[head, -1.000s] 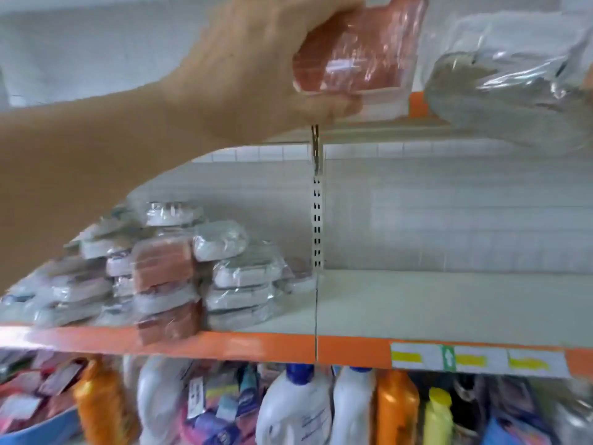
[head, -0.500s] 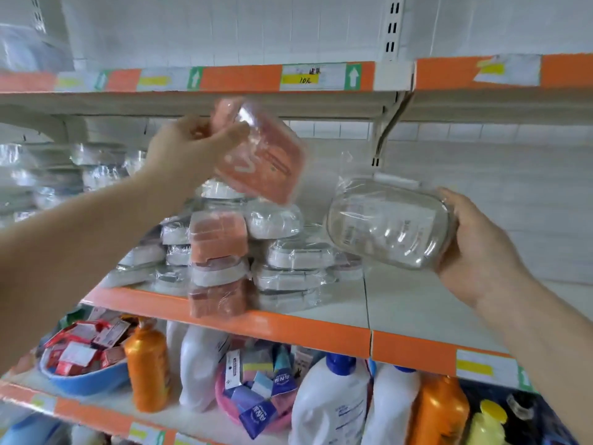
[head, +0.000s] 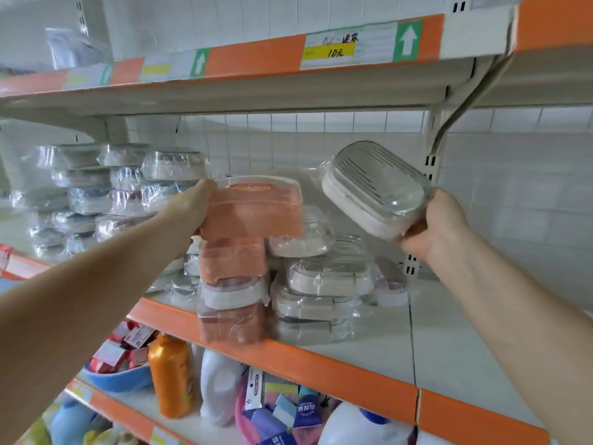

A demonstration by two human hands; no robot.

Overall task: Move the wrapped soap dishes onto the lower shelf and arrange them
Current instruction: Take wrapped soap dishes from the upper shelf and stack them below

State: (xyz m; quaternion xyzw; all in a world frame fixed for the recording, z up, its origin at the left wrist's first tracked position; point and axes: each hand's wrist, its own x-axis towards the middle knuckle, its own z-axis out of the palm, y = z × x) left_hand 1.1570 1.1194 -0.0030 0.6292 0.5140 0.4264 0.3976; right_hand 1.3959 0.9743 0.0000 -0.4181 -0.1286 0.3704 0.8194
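Note:
My left hand (head: 192, 213) grips a wrapped pink soap dish (head: 253, 208) and holds it flat on top of a stack of pink and white wrapped dishes (head: 232, 293) at the front of the lower shelf (head: 449, 332). My right hand (head: 436, 226) holds a wrapped white soap dish (head: 372, 191), tilted, in the air above a stack of white dishes (head: 324, 290). More wrapped dishes (head: 96, 187) are piled further left on the same shelf.
The upper shelf (head: 256, 59) with orange edge and price labels hangs just above. The lower shelf's right half is bare white board. Below are an orange bottle (head: 171, 377), white bottles (head: 221, 387) and a blue bowl (head: 118, 379) of small packets.
Both hands came down from the upper shelf with the dishes. The pink dish went from tilted in the air to flat on the pink stack; the white dish moved closer to the shelf.

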